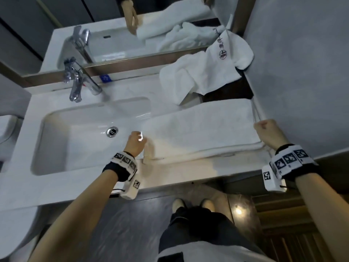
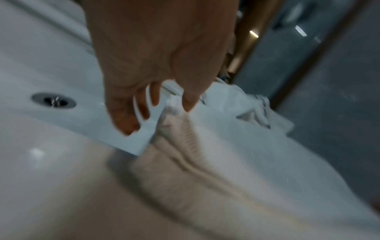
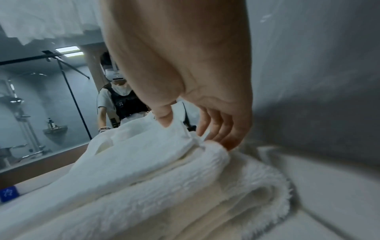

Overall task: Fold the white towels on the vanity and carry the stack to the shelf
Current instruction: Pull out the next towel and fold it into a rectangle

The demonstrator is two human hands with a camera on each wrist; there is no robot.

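Note:
A white towel point(image 1: 202, 127), folded into a long strip, lies across the vanity point(image 1: 188, 171) from the basin's right rim to the right wall. My left hand point(image 1: 137, 140) is at its left end over the basin; in the blurred left wrist view the towel's point(image 2: 226, 154) corner pokes up between thumb and forefinger of that hand point(image 2: 170, 104). My right hand point(image 1: 264, 127) is at the right end. There the thumb lies on the top layer of the towel point(image 3: 154, 178) and the fingers of the hand point(image 3: 185, 129) curl behind its edge.
A second white towel point(image 1: 200, 76) with a dark printed logo lies crumpled at the back right, against the mirror point(image 1: 132, 35). The basin point(image 1: 75, 133) and chrome faucet point(image 1: 77, 82) are to the left. A grey wall point(image 1: 302, 72) closes the right side.

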